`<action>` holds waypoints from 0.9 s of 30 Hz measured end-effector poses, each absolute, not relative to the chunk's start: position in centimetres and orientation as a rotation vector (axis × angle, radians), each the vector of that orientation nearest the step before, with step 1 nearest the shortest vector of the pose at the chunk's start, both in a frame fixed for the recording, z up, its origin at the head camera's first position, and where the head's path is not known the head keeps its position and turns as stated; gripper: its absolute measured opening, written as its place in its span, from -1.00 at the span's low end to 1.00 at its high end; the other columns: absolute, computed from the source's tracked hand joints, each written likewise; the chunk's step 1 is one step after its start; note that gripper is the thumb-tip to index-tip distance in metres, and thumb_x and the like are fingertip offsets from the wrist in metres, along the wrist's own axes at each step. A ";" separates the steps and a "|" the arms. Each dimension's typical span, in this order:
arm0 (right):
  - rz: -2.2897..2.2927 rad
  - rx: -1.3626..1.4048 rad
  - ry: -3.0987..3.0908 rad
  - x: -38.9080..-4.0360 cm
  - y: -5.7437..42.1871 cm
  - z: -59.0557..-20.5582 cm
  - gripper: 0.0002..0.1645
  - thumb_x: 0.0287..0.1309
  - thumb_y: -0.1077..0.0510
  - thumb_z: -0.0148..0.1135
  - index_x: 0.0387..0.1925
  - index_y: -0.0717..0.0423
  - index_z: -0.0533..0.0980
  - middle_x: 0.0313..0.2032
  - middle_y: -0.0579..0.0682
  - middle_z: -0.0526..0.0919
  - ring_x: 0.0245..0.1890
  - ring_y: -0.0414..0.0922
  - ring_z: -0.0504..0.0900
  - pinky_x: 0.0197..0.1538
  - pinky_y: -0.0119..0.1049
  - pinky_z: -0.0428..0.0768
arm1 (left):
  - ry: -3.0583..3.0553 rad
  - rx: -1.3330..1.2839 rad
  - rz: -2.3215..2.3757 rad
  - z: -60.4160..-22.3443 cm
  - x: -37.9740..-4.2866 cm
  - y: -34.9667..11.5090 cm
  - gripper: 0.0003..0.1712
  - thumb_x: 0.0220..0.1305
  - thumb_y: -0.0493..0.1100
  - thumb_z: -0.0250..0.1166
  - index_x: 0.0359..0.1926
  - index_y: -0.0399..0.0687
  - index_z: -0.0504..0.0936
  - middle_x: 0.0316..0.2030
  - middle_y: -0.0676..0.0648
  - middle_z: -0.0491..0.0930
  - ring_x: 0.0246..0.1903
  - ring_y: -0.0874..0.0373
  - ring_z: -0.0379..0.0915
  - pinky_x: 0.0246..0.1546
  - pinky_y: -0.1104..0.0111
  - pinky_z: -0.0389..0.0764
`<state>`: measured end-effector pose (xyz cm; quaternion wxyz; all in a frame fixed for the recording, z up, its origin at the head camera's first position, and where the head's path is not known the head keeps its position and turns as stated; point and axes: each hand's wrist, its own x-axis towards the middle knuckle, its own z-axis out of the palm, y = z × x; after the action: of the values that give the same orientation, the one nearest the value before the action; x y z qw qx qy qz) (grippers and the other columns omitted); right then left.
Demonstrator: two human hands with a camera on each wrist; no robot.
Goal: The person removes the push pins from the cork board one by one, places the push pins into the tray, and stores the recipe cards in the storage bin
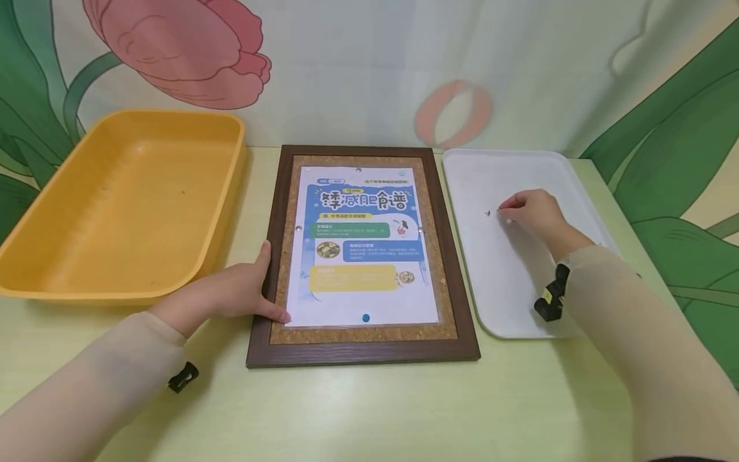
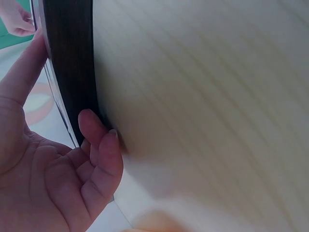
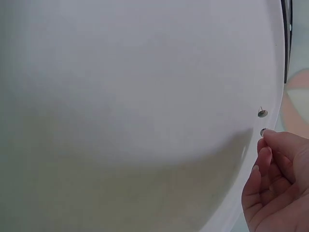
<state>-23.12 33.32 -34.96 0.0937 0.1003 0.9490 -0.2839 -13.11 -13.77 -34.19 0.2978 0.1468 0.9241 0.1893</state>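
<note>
A cork board in a dark brown frame (image 1: 369, 352) lies in the middle of the table, a printed poster (image 1: 346, 309) with Chinese text on it. Its left side is held by my left hand (image 1: 233, 289), thumb on the poster's lower left corner and fingers against the frame's edge. Over the white tray (image 1: 502, 282) at right, my right hand (image 1: 537, 213) pinches a small silver thumbtack (image 3: 263, 132) between thumb and fingertips. Close beside it another thumbtack (image 3: 262, 113) lies on the tray, point up. A teal pushpin (image 1: 366, 317) sits at the poster's bottom edge.
A deep yellow bin (image 1: 133, 292) stands at the left, its rim close to my left forearm. Silver tacks, one a top-edge tack (image 1: 358, 170), dot the poster's edges. A curtain with printed flowers (image 1: 358, 77) hangs behind the table.
</note>
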 end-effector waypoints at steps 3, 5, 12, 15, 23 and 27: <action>-0.817 0.324 2.810 -23.3 33.2 -35.1 -0.72 0.26 0.13 0.14 -0.13 0.27 0.52 -0.12 0.22 0.52 -0.15 0.08 0.41 -0.01 -0.09 0.41 | 2.453 0.381 0.512 -34.2 -13.0 -13.7 0.63 -0.25 0.37 0.43 0.33 -0.50 -0.50 -0.05 -0.52 0.44 -0.18 -0.10 0.40 -0.12 0.11 0.44; -0.805 0.333 2.805 -23.4 33.1 -35.2 -0.73 0.26 0.13 0.14 -0.14 0.28 0.52 -0.12 0.22 0.52 -0.16 0.07 0.42 -0.01 -0.10 0.42 | 2.451 0.381 0.514 -34.2 -13.1 -13.7 0.63 -0.26 0.37 0.43 0.33 -0.50 -0.50 -0.06 -0.50 0.45 -0.18 -0.10 0.39 -0.13 0.12 0.44; -0.796 0.324 2.793 -23.4 33.1 -35.4 -0.72 0.27 0.14 0.12 -0.11 0.28 0.52 -0.10 0.23 0.52 -0.14 0.08 0.43 0.03 -0.07 0.42 | 2.448 0.391 0.511 -34.2 -13.0 -13.8 0.63 -0.25 0.37 0.43 0.33 -0.49 -0.52 -0.17 -0.43 0.52 -0.22 -0.07 0.41 -0.16 0.14 0.44; -0.807 0.338 2.798 -23.2 32.9 -35.1 -0.70 0.28 0.13 0.11 -0.06 0.24 0.53 -0.05 0.21 0.50 -0.10 0.08 0.41 0.01 -0.10 0.45 | 2.447 0.386 0.505 -34.0 -12.9 -14.0 0.62 -0.24 0.37 0.42 0.32 -0.50 -0.51 -0.13 -0.47 0.50 -0.20 -0.07 0.41 -0.11 0.11 0.44; -0.914 0.246 2.854 -21.6 32.8 -33.6 -0.60 0.30 0.03 0.08 0.02 0.21 0.51 0.00 0.21 0.48 -0.09 0.07 0.37 -0.10 -0.10 0.41 | 2.447 0.380 0.486 -33.8 -12.9 -13.9 0.60 -0.21 0.34 0.44 0.33 -0.51 -0.50 -0.18 -0.43 0.53 -0.25 -0.04 0.43 -0.14 0.13 0.45; -0.973 0.089 2.891 -19.4 31.2 -33.0 -0.57 0.25 -0.03 0.13 -0.03 0.20 0.56 -0.16 0.17 0.58 -0.26 -0.03 0.45 -0.32 -0.28 0.42 | 2.446 0.373 0.489 -33.8 -13.0 -13.7 0.61 -0.22 0.34 0.44 0.33 -0.49 -0.50 -0.17 -0.42 0.53 -0.23 -0.04 0.43 -0.13 0.13 0.45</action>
<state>-19.43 31.22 -33.00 0.0450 0.0292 0.9464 -0.3185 -13.04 -13.71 -33.78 0.3049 0.1410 0.9236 0.1848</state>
